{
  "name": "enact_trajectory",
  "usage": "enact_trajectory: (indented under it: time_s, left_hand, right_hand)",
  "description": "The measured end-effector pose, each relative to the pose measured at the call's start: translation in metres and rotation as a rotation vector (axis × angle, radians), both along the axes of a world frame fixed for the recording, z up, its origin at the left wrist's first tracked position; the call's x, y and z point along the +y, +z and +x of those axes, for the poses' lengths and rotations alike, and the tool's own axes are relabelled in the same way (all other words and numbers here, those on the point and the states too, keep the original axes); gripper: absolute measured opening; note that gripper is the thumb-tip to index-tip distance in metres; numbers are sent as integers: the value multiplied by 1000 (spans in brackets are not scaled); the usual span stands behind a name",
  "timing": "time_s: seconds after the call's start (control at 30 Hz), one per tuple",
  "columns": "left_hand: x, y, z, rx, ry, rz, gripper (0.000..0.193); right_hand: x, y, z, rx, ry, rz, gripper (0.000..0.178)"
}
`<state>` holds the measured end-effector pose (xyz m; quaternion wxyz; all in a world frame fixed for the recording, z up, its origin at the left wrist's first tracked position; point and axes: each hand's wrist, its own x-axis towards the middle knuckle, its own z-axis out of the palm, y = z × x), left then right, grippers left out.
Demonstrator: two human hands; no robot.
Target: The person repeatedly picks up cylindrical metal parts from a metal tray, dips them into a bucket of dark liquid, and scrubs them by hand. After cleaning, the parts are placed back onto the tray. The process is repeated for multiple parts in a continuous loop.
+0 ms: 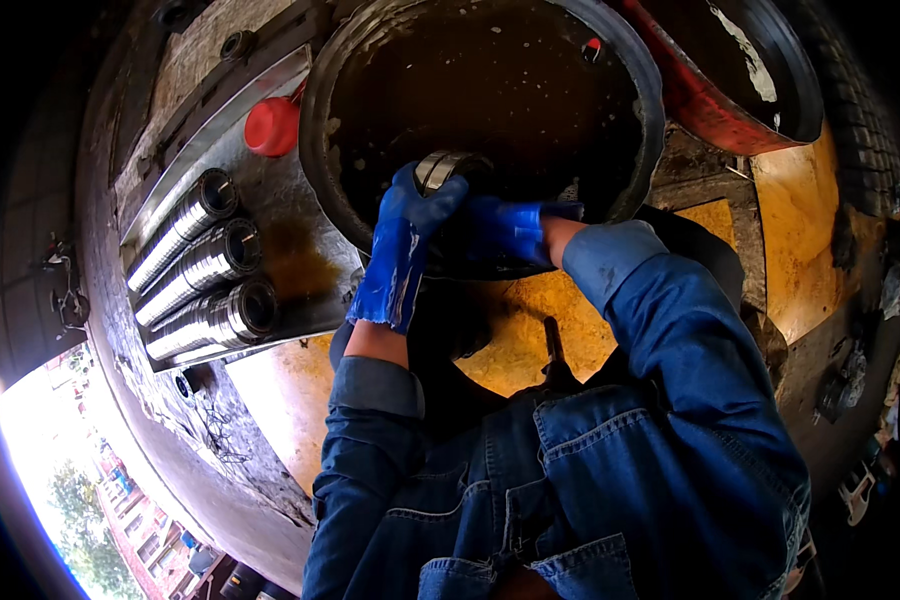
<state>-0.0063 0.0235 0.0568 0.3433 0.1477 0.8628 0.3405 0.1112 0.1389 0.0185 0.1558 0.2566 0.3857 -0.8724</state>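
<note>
Metal ring [450, 170] sits at the fingertips of my left grip [410, 205], thumb and fingers closed on its near-left side; I can't settle its axis. Just right of that grip is my right hand [500, 232], its fingers too dark to judge. Around and beyond, the round basin [653, 110]; farther left, nearer my left hand, slanted ring stacks [195, 262].

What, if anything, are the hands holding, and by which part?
The left hand holds a shiny metal ring by its near left side. Whether the right hand also grips it cannot be told.
</note>
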Motion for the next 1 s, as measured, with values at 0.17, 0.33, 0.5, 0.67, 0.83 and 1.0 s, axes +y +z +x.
enact_trajectory:
  time_s: [0.17,0.33,0.5,0.67,0.83,1.0]
  left_hand:
    - [-2,7,3,-23,33,-7,65]
    - [8,15,6,66,-50,-81,66]
    - [2,15,5,45,-48,-50,65]
    - [0,16,7,-1,10,-42,63]
    - [-1,5,3,-6,-21,20,59]
    - [7,-24,-5,66,-62,44,53]
  right_hand:
    - [29,6,23,-75,78,381,36]
    - [-9,-9,2,124,117,586,36]
    - [-11,-4,-1,165,213,651,36]
    - [28,8,27,-77,170,580,36]
    - [5,-5,10,10,193,673,36]
    - [-11,-60,-8,451,410,1444,38]
